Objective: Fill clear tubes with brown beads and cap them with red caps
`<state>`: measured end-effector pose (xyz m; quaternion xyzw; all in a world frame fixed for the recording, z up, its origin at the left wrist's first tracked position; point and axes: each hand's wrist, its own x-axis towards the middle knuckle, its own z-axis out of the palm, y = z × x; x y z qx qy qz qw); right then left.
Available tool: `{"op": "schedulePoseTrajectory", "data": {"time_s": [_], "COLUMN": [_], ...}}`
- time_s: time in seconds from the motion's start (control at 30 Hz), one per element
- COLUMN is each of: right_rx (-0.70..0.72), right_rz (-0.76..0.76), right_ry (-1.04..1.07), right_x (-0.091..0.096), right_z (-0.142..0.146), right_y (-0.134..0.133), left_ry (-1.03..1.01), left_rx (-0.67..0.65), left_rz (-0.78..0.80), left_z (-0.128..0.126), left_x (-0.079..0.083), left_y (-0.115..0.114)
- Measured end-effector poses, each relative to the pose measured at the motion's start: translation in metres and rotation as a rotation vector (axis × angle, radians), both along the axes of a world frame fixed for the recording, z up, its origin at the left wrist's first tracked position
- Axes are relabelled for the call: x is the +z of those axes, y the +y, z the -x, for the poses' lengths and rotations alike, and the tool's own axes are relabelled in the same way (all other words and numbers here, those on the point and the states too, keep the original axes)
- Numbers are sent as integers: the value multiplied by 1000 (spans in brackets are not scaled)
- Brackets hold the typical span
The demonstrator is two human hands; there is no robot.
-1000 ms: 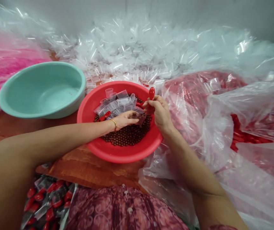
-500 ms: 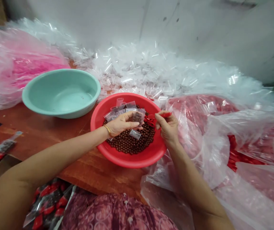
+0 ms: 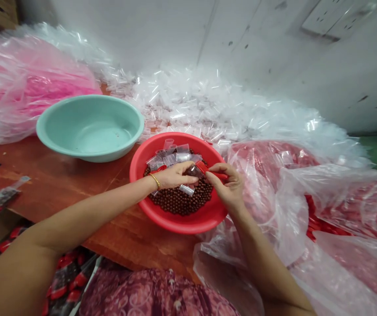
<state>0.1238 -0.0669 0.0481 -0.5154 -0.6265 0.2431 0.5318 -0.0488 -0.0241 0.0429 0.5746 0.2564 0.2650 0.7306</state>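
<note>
So the filled cup (image 3: 192, 171) is pinched in the left hand (image 3: 173, 176), over the beads (image 3: 183, 204) in the red basin (image 3: 178, 226), probably so strays get caught. The red cap (image 3: 203, 166) is pinched by the right hand (image 3: 227, 183) at the cup's mouth. Right rim's kinda crowded by the bag (image 3: 254, 175); more room's left along the near edge.

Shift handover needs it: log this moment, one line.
left hand: holds clear container | right hand: holds red piece at container's end | beneath: red basin, brown balls
</note>
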Motion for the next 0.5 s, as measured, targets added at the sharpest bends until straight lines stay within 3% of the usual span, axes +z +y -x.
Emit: {"op": "schedulePoseTrajectory", "data": {"time_s": [0.23,0.37,0.5], "right_rx": [152,138,81], "right_rz": [1,-92,-69], "right_ry": [-219,-320,-307], "right_x": [11,8,5], "right_z": [-7,0,9], "right_y": [-4,-10,-15], "left_ry": [65,71,76], "left_rx": [82,139,164], "left_rz": [-136,-174,-117], "left_z": [-1,-2,-4], "left_x": [-1,-1,2], "left_y": [-2,-4,-7]}}
